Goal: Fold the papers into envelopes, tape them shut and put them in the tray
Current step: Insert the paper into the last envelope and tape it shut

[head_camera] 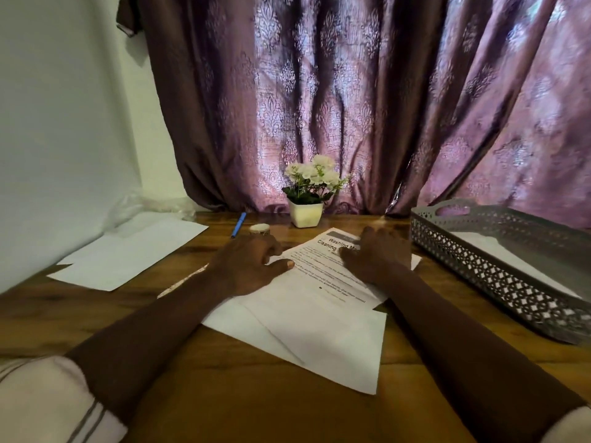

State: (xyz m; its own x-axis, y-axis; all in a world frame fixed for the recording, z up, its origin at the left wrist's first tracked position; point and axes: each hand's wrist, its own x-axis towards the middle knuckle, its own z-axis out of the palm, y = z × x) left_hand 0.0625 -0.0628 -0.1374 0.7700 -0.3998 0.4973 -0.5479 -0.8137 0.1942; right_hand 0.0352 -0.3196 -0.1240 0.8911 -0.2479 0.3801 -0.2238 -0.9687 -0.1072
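A printed sheet (pixel 329 282) lies in the middle of the wooden table on top of a larger white sheet (pixel 335 343) that has a diagonal fold. My left hand (pixel 252 263) rests on the printed sheet's left edge, fingers loosely curled, thumb flat on the paper. My right hand (pixel 377 254) lies flat on its upper right part, fingers spread. A grey perforated metal tray (pixel 499 276) stands at the right with white paper inside. A small tape roll (pixel 259 230) sits just beyond my left hand.
More white sheets (pixel 128 254) lie at the left by the wall. A blue pen (pixel 239 224) lies behind the tape. A white pot of white flowers (pixel 306 199) stands at the table's back edge against a purple curtain.
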